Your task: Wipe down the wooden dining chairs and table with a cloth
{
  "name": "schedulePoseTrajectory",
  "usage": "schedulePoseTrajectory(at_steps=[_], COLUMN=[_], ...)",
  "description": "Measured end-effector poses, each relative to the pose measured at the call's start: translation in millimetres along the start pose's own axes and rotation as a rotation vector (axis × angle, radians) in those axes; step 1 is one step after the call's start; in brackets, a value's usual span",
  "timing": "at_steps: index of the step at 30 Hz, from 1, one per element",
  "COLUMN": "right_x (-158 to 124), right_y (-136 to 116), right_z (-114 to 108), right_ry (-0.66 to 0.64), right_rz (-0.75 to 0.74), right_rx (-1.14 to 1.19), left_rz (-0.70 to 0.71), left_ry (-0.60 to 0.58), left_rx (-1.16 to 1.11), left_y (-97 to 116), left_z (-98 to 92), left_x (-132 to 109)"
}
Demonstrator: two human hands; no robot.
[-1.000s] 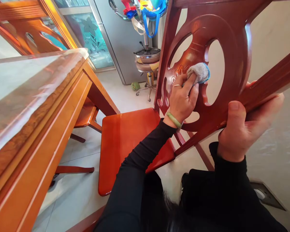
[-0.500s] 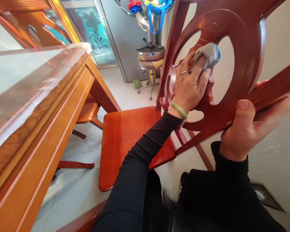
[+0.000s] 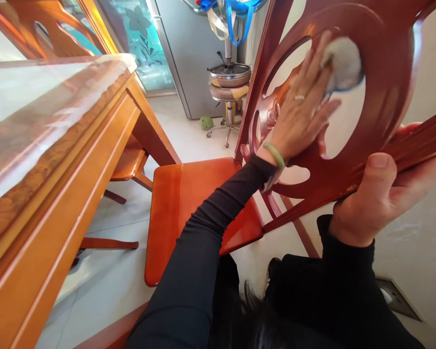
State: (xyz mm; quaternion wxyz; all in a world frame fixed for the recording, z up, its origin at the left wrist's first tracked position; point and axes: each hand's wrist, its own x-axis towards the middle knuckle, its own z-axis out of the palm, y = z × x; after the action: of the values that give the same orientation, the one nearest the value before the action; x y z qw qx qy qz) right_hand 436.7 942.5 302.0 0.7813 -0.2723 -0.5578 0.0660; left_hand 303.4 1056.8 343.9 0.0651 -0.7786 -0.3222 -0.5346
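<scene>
A reddish-brown wooden chair stands in front of me, its glossy seat (image 3: pixel 189 208) low in the middle and its carved openwork backrest (image 3: pixel 388 58) at the upper right. My left hand (image 3: pixel 301 106), with a ring and a green bangle, presses a grey cleaning cloth (image 3: pixel 347 63) with a bluish edge against the backrest. Hand and cloth are blurred by motion, the fingers extended along the cloth. My right hand (image 3: pixel 370 208) is wrapped around the side post (image 3: pixel 421 145) of the backrest, thumb on the near side; most of its fingers are hidden behind the wood.
A wooden table (image 3: pixel 80 160) with a clear cover fills the left side, with another chair (image 3: pixel 131 160) tucked by it. Farther back are a grey refrigerator (image 3: pixel 196 58), a wheeled stool (image 3: pixel 229 92) and a green ball (image 3: pixel 205 122). A wall borders the right.
My left hand has moved the cloth up and to the right across the backrest, its fingers straighter now. My right hand keeps its hold on the post. The view has shifted slightly.
</scene>
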Motion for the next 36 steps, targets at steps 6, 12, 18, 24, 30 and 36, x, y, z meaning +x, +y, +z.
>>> schedulePoseTrajectory(at_steps=[6,12,18,24,30,36], right_x=[2.6,-1.9,0.1,-0.6,0.1,-0.3], right_y=[7.9,17.5,6.1,1.8,-10.2,-10.3], right_z=[-1.4,-6.2,-3.4,-4.1,-1.3,0.5], right_ry=[-0.066,-0.067,-0.016,-0.021,0.017,0.042], right_rz=[-0.172,-0.18,-0.104,-0.08,0.005,0.025], right_rx=[0.202,0.224,0.162,0.115,0.038,0.037], left_rz=[-0.268,-0.86,-0.683,-0.023,-0.071,-0.49], left_ry=[0.183,0.09,0.115,-0.021,0.203,0.092], left_rx=[-0.249,-0.354,-0.309,0.26,0.103,-0.272], left_y=[-75.1,-94.6,-25.1,58.8,-18.4,-105.8], left_z=[26.8,37.4,38.7,1.9,1.8,21.2], left_x=[18.5,-44.1,-94.2,-50.2,64.4,22.1])
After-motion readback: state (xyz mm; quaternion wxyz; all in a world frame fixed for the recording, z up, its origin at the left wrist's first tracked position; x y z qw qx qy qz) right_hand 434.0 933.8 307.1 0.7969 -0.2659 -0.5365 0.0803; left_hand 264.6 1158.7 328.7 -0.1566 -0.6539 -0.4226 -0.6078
